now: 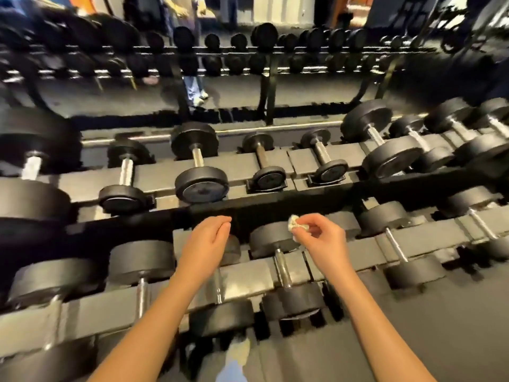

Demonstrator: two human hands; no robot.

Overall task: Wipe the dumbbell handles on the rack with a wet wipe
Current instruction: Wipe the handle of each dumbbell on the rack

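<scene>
Two tiers of dumbbells fill the frame on a grey rack [242, 275] that runs from the lower left to the right edge. The top of the frame looks like a mirror [248, 86] showing more weights, heavily blurred.

Head view, hands:
- Right hand [323, 239], centre-right of the frame. Thumb and first fingers pinch a small crumpled wet wipe [297, 224]; the other fingers are curled in.
- The wipe is held in the air over the far head of a lower-tier dumbbell [278, 238]. It touches no bar, as far as can be told.
- Left hand [206, 238], centre of the frame. Fingers are loosely curled, close together, and hold nothing. It hovers over the lower tier, just left of that dumbbell.

Head view, the task's things:
- The steel handle [283, 270] of that dumbbell lies bare between its two black heads, lower in the frame than the wipe.
- The neighbouring handle [218, 288] is partly hidden behind the left forearm.
- An upper-tier handle [197, 157], like the rest of its row, is well apart from both hands.

Step, as judged: between bars, with the wipe bunched and not on metal. Which bars are already done cannot be told, because the blur hides any wet sheen.

Next move, as judged:
- Lower the right hand to the bare handle.
- Fold the wipe round it and stroke along its length from head to head.
- The wad is small, so it probably needs spreading first.
- The free left hand could help unfold it or steady the weight.
</scene>
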